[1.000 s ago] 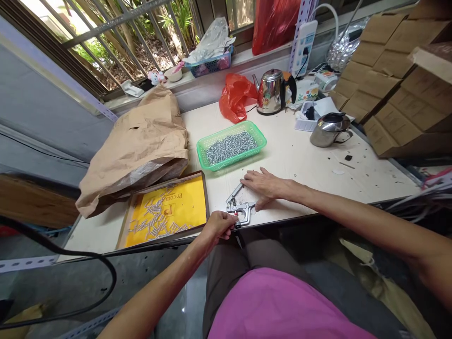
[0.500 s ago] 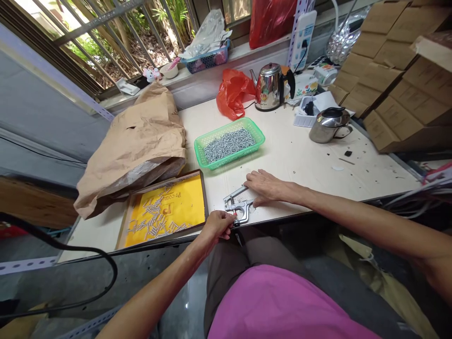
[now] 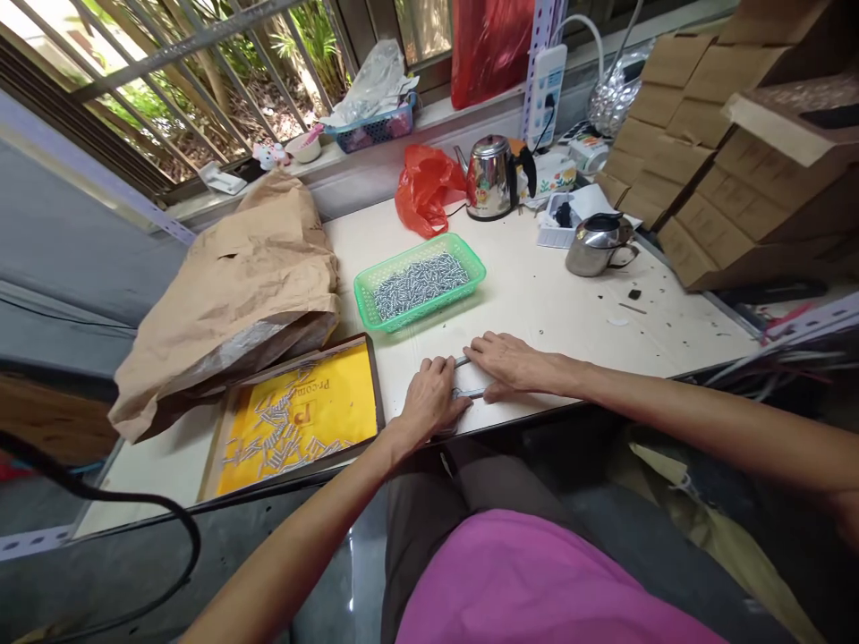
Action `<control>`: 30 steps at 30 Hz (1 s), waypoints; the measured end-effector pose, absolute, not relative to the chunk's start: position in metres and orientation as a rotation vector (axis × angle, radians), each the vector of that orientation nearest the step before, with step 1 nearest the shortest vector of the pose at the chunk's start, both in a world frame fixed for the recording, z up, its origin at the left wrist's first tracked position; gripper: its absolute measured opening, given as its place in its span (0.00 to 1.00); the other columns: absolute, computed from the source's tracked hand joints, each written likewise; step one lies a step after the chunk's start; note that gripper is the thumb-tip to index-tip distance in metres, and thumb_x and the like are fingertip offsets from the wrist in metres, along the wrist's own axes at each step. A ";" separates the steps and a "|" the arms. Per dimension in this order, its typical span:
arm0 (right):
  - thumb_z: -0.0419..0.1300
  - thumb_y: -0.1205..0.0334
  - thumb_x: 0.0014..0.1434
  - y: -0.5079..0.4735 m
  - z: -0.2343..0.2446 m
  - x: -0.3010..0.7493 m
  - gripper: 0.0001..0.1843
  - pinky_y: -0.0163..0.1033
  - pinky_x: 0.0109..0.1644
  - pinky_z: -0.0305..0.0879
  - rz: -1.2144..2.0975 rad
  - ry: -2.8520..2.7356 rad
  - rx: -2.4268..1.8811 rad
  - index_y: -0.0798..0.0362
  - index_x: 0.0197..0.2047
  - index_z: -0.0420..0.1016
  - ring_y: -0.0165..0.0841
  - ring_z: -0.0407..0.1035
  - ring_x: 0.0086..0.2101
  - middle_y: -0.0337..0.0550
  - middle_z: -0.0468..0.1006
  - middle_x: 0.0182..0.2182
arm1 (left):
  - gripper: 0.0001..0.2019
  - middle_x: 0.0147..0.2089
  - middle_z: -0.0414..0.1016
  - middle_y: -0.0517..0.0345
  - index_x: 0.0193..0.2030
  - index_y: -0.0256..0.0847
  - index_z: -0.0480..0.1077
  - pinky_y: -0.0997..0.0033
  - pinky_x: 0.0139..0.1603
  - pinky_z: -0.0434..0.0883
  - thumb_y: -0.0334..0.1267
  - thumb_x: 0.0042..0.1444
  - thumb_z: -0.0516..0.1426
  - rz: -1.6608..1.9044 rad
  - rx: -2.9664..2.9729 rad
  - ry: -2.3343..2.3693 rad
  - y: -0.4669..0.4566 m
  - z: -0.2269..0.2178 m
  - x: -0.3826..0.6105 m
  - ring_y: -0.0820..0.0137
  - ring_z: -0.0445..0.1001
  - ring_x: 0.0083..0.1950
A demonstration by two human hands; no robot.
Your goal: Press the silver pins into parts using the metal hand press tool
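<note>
Grey metal spring-loaded pliers lie flat near the table's front edge, mostly hidden under both hands. My left hand is closed over their head end, fingers bent, and covers the jaws. From the other side, my right hand is closed round the two handles. To the left is a shallow tray with a yellow sheet in it. Small metal pins lie scattered on that sheet. Beyond my hands stands a green plastic basket filled with many small metal parts.
A large brown paper bag lies behind the tray. Toward the back are a red plastic bag, a steel kettle and a white basket. A steel pot stands at right, near stacked cardboard boxes.
My left hand has gone from a pinch at the lower end of the pliers to covering their head. My right hand stays on the handles. The whole view has shifted slightly.
</note>
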State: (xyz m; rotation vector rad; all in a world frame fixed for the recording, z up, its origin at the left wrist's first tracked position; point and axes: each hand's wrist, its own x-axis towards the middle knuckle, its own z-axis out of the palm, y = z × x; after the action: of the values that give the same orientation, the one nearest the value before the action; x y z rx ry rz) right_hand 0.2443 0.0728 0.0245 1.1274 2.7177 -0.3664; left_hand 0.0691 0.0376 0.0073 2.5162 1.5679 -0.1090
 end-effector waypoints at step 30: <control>0.55 0.65 0.63 0.123 -0.003 0.239 0.09 0.40 0.45 0.55 -0.275 2.826 1.338 0.57 0.42 0.76 0.39 0.64 0.45 0.50 0.75 0.42 | 0.21 0.64 0.64 0.42 0.62 0.36 0.60 0.44 0.67 0.57 0.43 0.65 0.50 0.458 2.427 1.408 -0.025 -0.038 0.101 0.54 0.58 0.68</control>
State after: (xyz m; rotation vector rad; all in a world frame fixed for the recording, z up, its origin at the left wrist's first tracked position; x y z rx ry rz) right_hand 0.2388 0.1227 -0.0030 1.3381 2.8262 -0.2745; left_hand 0.1011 -0.0253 -0.0377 2.4267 1.4079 0.4576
